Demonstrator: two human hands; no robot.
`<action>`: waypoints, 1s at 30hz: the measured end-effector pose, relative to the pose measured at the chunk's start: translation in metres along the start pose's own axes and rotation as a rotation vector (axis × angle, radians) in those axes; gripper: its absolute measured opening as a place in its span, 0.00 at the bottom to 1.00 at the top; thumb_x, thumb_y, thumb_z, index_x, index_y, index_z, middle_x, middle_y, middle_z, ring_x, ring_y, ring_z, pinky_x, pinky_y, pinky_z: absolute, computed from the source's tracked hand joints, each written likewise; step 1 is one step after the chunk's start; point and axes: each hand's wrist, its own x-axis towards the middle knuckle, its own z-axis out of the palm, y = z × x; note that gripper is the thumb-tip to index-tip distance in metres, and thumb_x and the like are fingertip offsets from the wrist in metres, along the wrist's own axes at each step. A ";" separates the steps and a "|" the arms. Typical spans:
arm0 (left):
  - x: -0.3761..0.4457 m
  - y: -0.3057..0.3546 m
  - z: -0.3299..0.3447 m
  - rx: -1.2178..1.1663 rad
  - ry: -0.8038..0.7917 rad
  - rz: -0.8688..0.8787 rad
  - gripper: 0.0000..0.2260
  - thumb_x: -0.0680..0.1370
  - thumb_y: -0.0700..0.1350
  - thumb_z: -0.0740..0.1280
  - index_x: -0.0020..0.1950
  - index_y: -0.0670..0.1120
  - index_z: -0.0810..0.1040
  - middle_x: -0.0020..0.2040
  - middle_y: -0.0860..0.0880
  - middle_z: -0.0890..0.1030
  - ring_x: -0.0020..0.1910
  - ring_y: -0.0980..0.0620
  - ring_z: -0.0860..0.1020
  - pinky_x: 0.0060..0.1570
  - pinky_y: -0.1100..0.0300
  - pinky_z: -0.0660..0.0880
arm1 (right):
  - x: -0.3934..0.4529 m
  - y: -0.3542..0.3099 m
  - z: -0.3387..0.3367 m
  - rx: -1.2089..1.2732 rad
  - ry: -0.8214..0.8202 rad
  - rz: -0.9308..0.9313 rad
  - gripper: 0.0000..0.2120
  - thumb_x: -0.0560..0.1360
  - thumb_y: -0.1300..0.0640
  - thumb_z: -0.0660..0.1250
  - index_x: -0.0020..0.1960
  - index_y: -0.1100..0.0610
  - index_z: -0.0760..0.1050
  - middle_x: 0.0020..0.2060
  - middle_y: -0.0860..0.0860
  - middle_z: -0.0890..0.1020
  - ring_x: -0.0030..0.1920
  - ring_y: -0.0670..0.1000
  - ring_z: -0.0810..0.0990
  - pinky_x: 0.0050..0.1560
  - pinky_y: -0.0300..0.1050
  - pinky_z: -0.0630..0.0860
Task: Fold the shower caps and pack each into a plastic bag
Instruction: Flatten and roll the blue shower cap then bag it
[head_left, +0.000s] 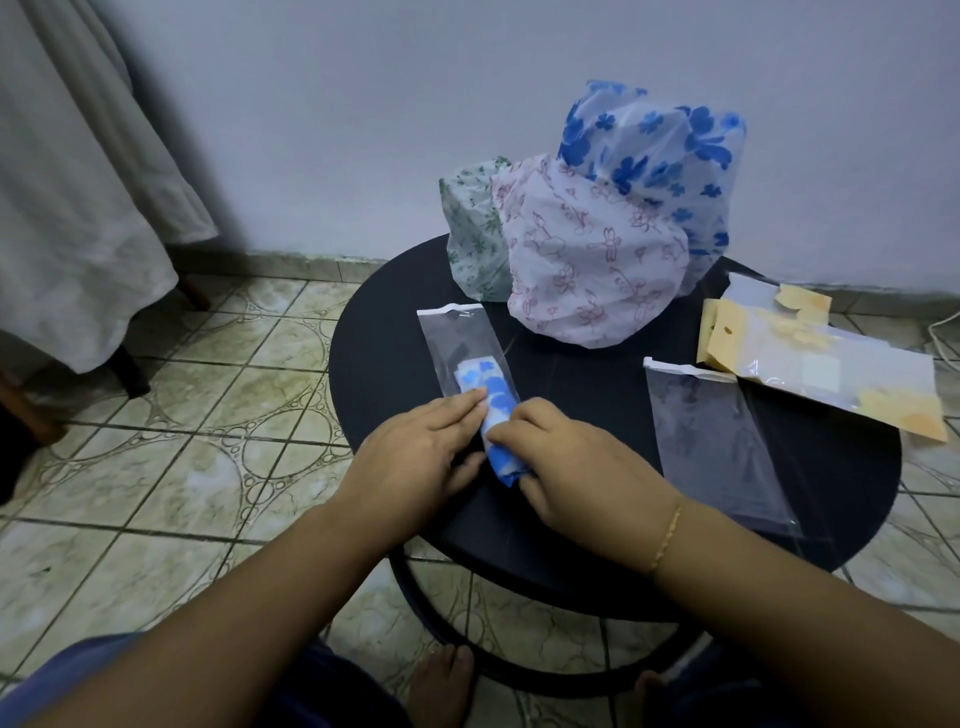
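Round black desk (374, 364) on a patterned tile floor (171, 441), plain pale wall behind, white cloth (78, 197) hanging at far left. Folded blue-and-white shower cap (493, 410) lies at the desk's near-left part, its front end pushed into the open mouth of a narrow clear plastic bag (465, 345); the rest of the roll sticks out toward the person. Left hand (415, 452): fingers fairly straight, pressing on the bag's mouth and the roll's left side, thumb underneath at the desk. Right hand (566, 462): fingers curled round the protruding end of the roll, gripping it. Thin gold bracelet (667, 538) on the right wrist. At the back of the desk, three unfolded caps bunched up and touching: green leaf-print cap (470, 228) on the left, pink flower-print cap (587, 260) in front, blue flower-print cap (660, 150) highest, against the wall. Empty clear plastic bag (722, 441) lies flat to the right of the hands, white header strip at its far end. Further right, a stack of clear bags with yellowish card headers (831, 369), overhanging the desk's right edge. No readable writing, brand or label on any bag or cap; headers look blank at this resolution. Bare toes (441, 680) show below the desk's ring base (519, 670), between the person's blue-clad knees.
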 end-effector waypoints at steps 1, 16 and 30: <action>0.000 0.001 0.000 -0.002 0.001 0.008 0.21 0.74 0.52 0.59 0.60 0.41 0.80 0.61 0.48 0.80 0.55 0.50 0.81 0.51 0.56 0.79 | 0.002 0.002 0.003 -0.027 0.053 -0.017 0.13 0.71 0.60 0.59 0.53 0.56 0.76 0.46 0.52 0.78 0.38 0.55 0.78 0.36 0.43 0.72; -0.004 0.002 -0.001 -0.002 0.007 0.082 0.20 0.74 0.51 0.63 0.59 0.41 0.81 0.61 0.47 0.80 0.56 0.49 0.81 0.48 0.54 0.80 | 0.033 0.013 0.030 -0.104 0.392 0.124 0.07 0.68 0.56 0.59 0.40 0.57 0.73 0.37 0.54 0.77 0.31 0.55 0.75 0.28 0.43 0.67; -0.006 -0.008 -0.020 -0.039 -0.039 -0.226 0.19 0.76 0.51 0.51 0.61 0.48 0.74 0.53 0.50 0.82 0.51 0.49 0.80 0.46 0.58 0.74 | 0.069 0.005 0.033 0.284 -0.006 0.247 0.18 0.75 0.57 0.63 0.65 0.55 0.72 0.61 0.52 0.72 0.60 0.53 0.73 0.62 0.49 0.69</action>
